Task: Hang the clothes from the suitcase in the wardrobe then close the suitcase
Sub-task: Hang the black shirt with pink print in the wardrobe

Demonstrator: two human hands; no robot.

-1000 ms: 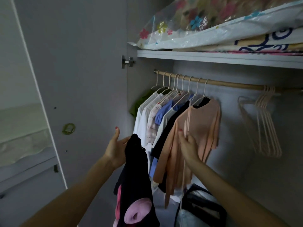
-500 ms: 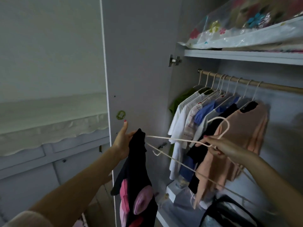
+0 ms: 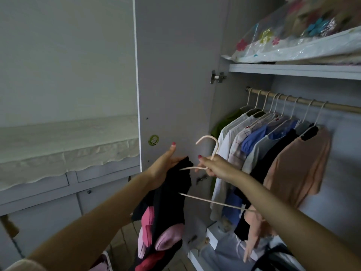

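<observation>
Your left hand point(image 3: 166, 165) grips a black garment point(image 3: 168, 204) while your right hand point(image 3: 214, 166), at its 3 o'clock, clasps a pale wire hanger point(image 3: 209, 141).

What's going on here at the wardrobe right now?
A person is getting a garment ready to hang. The left hand holds up a black garment with pink parts by its top, in front of the open wardrobe door. The right hand grips an empty pale hanger at its neck, one end at the garment's top. The garment is not yet on the hanger. Several clothes already hang on the rail. The suitcase is not in view.
</observation>
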